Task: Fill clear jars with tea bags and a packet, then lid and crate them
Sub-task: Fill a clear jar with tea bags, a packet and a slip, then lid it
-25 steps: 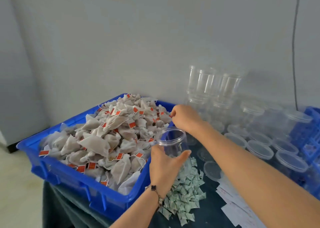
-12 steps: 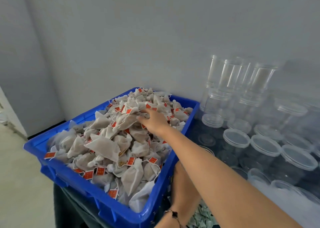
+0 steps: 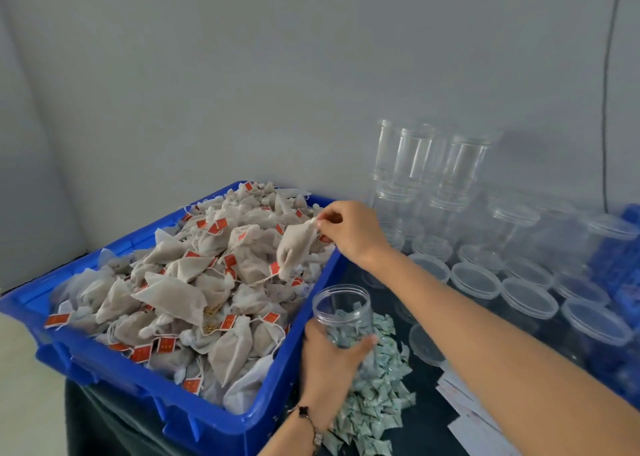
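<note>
Pinching one beige mesh tea bag (image 3: 297, 247) above the blue plastic crate (image 3: 221, 421), right hand (image 3: 349, 230); left hand (image 3: 329, 358) grips one clear plastic jar (image 3: 341, 311).

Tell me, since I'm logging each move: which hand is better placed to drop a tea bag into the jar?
Right hand: it already pinches a tea bag above the crate. The left hand holds the jar.

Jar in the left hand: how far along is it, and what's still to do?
Done: little to see; the jar looks empty and unlidded. In hand: the left hand holds it beside the blue crate, while the right hand pinches one tea bag lifted above the heap. Left: bag it, add more bags and a packet, fit a lid, crate it.
</note>
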The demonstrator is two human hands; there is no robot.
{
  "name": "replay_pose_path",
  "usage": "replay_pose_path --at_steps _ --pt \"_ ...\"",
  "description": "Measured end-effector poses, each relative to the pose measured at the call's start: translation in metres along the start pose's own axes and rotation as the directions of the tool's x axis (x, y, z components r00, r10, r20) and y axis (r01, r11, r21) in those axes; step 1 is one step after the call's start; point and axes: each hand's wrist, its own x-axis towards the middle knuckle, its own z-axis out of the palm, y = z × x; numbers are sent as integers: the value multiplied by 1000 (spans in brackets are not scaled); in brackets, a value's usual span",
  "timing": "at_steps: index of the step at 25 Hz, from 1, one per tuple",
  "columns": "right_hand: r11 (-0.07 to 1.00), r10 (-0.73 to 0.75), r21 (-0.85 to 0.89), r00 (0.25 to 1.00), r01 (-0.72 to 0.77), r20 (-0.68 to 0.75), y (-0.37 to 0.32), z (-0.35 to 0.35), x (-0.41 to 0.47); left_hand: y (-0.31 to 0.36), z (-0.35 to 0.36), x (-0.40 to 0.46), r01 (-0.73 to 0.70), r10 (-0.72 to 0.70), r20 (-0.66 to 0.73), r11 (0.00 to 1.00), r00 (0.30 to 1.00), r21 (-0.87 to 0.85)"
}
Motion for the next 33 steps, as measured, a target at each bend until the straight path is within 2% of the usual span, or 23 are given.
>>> replay_pose_path --at_steps 1,2,3,4,6,9,12,15,17,21,23,27,30,33 --pt "1000 4 5 1000 -4 -22 1 -13 -5 21 -44 13 -23 23 12 998 1000 62" --pt "1000 4 5 999 -4 -44 3 -26 -11 16 -46 -3 -18 21 25 996 999 -92" --pt "1000 -6 -4 998 6 -60 6 -37 -17 9 -49 0 -16 14 -20 993 1000 -120" --pt "1000 -12 -16 998 11 -70 8 -49 -24 15 -59 2 -58 55 -58 997 997 -53" --pt "998 -35 -59 999 33 -35 14 -64 -40 17 -51 -13 -145 144 -19 989 989 -25" --pt "978 -59 -190 989 84 133 22 -71 -64 16 -51 -6 -199 198 -26 980 980 -15" --pt "973 -30 -206 939 106 343 27 -69 -79 19 -48 -6 -205 205 -1 976 979 72" --pt "967 9 -229 891 107 454 28 -68 -79 19 -51 -10 -221 226 -41 970 973 100" --pt "970 26 -228 899 83 438 30 -69 -74 18 -52 -11 -225 229 -36 970 973 92" --pt "965 7 -252 959 67 282 35 -68 -59 13 -53 -8 -209 212 -8 971 977 119" --pt "964 14 -260 963 58 268 37 -62 -51 10 -51 -8 -206 208 -10 973 978 102" --pt "953 19 -283 915 104 403 28 -26 -23 6 -46 -2 -179 181 -18 981 983 72" --pt "951 47 -288 865 115 500 20 19 -1 4 -46 2 -230 228 29 959 973 164" --pt "888 183 -454 854 69 487 29 59 17 1 -46 8 -227 231 -4 958 973 178"
